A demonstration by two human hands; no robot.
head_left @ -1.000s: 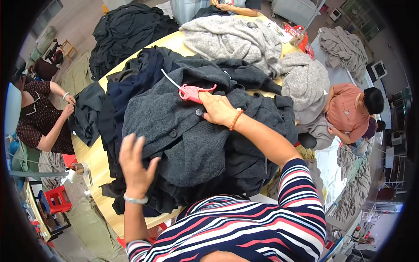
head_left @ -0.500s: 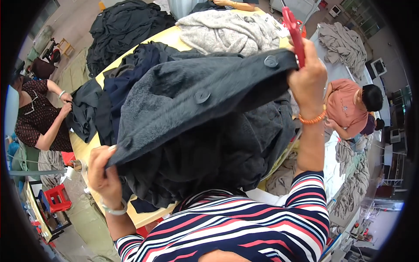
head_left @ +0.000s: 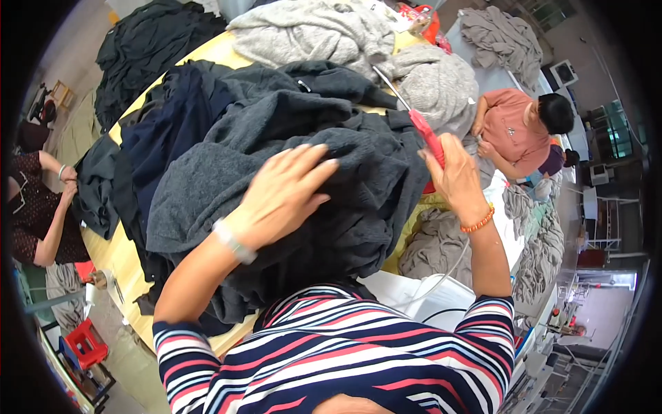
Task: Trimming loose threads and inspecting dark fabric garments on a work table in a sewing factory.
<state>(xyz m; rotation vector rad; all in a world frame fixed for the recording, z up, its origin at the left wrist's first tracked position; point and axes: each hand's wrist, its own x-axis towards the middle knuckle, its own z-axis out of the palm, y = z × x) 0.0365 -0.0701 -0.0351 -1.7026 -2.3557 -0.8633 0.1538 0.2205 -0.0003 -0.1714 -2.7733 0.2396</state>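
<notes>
A dark grey knit garment [head_left: 241, 172] lies heaped in front of me. Its button band, seen earlier, is now folded out of sight. My left hand [head_left: 283, 196] is over the garment, palm down with fingers stretched and slightly spread, gripping nothing. To the right, my right hand [head_left: 456, 172] is closed around the red handle of a pair of scissors [head_left: 426, 131]. Their metal blades point up and left, toward a pale grey knit pile [head_left: 438, 86]. I cannot tell whether the right fingers also touch the garment's edge.
A yellow wooden table [head_left: 124, 276] carries navy clothes [head_left: 179, 145] and a light grey heap [head_left: 310, 31]. Black garments [head_left: 155, 52] are piled at the far left. One person [head_left: 48, 200] handles cloth at left; another [head_left: 514, 131] stands at right. A red stool [head_left: 86, 343] is lower left.
The garment's buttoned edge, stretched up between both hands before, has been let down onto the heap. My left hand has released it and moved right; my right hand has lowered with the scissors.
</notes>
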